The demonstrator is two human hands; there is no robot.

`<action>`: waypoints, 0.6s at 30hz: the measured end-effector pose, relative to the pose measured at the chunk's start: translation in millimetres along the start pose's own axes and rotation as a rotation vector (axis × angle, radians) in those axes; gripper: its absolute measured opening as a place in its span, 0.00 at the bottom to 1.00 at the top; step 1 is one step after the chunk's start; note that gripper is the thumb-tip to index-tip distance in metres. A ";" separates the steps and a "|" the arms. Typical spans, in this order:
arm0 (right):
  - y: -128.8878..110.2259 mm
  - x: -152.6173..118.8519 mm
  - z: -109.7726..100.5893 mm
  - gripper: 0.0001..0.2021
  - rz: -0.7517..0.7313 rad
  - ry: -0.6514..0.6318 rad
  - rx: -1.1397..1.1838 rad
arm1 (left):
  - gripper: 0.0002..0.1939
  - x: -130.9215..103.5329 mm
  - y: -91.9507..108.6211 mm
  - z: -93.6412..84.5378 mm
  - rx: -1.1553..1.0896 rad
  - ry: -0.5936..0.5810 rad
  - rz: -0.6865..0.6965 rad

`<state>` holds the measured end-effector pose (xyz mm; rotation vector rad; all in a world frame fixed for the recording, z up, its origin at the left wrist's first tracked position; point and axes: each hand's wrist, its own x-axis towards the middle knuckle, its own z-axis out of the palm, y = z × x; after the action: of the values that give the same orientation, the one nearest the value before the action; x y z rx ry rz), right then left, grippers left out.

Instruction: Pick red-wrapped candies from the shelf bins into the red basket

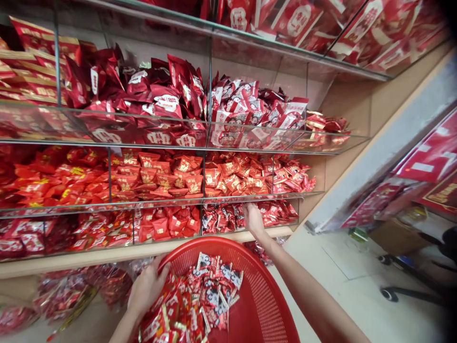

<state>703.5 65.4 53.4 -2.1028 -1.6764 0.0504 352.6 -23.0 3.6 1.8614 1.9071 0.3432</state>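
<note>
My left hand [147, 285] is closed on the rim of a red plastic basket [264, 305], with the thumb over its inner side. Inside the basket lie several small red-and-white packets [216, 290] and, to their left, red and gold wrapped sweets [171, 305]. My right hand [254, 220] reaches past the basket to the lowest shelf compartment at the right, by small dark red packets [278, 212]. Its fingertips are hidden among the packets and under the shelf edge above, so I cannot see whether it holds anything.
Glass shelves [160, 203] with dividers hold red sweet packets in rows. Clear bags of sweets [66, 290] lie beneath the lowest board. At the right are a wooden side panel [342, 166], a cardboard box [398, 236] and a wheeled chair base [410, 281] on the tiled floor.
</note>
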 end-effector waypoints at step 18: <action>-26.1 -204.9 20.6 0.18 0.584 -0.570 1.039 | 0.24 0.4 9.6 2.3 0.079 0.018 0.019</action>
<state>619.7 -115.2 -5.8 -1.6696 -0.8271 1.4565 362.1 -22.3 6.1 1.9348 1.9418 0.2955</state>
